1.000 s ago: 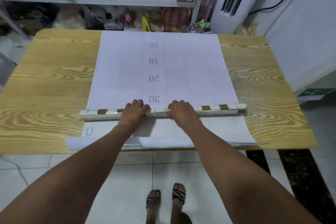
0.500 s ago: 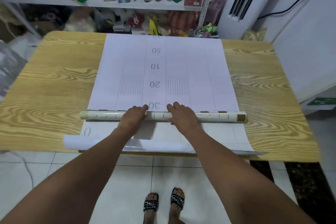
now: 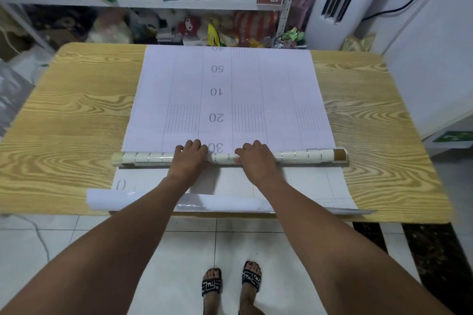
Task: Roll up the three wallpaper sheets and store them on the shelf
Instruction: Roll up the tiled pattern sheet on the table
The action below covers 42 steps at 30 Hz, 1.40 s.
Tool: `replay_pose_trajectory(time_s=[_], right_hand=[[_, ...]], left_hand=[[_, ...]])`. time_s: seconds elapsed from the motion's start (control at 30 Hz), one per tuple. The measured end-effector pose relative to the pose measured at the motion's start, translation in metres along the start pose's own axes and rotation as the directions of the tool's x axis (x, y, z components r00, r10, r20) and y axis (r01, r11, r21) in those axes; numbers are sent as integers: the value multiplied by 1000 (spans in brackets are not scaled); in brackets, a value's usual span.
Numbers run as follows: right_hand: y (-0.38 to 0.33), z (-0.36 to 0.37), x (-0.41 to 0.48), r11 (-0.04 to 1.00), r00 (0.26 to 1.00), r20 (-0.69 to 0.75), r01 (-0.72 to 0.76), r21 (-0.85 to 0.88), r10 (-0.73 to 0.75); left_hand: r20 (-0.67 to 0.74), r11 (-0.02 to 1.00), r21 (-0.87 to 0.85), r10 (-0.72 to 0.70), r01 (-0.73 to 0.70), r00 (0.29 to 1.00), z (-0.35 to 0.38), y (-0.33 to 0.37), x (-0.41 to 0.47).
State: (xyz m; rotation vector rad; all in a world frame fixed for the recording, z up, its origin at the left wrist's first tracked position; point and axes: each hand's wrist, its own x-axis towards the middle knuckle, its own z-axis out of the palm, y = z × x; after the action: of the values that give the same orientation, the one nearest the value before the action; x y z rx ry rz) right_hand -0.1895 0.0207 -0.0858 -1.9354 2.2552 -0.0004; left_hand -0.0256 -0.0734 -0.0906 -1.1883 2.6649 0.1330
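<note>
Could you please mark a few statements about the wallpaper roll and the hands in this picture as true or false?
1. The left hand and the right hand both lie on the wallpaper roll. True.
2. The roll is stored on the shelf. False: it is not on the shelf; it lies on the table, across the sheet.
3. The printed 20 on the sheet is uncovered. True.
4. The right hand grips the roll's brown end. False: it sits near the middle, and the brown end is free.
</note>
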Motion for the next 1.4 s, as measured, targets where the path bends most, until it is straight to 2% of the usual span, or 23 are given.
replay_pose_trajectory(time_s=[0.17, 0.37, 0.6, 0.9, 1.13, 1.4], right_hand=[[-4, -1, 0, 1000, 999, 49, -10, -24, 11], [-12, -1, 6, 996, 990, 112, -87, -14, 88], [-11, -2, 10, 996, 993, 87, -80, 38, 77], [-9, -1, 11, 992, 997, 61, -28, -121, 35], [-10, 0, 8, 990, 998, -37, -49, -133, 44], [-5, 8, 11, 999, 1000, -11, -17, -36, 16]], left_hand=[[14, 994, -105, 8, -7, 1000, -8, -1, 3], [28, 998, -54, 20, -19, 999, -13, -1, 1], [-48, 995, -70, 67, -70, 997, 4, -1, 2], [-49, 997, -17, 70, -70, 996, 2, 5, 6], [-40, 998, -18, 55, -56, 998, -1, 2, 12], [-42, 996, -72, 58, -61, 997, -2, -3, 13]])
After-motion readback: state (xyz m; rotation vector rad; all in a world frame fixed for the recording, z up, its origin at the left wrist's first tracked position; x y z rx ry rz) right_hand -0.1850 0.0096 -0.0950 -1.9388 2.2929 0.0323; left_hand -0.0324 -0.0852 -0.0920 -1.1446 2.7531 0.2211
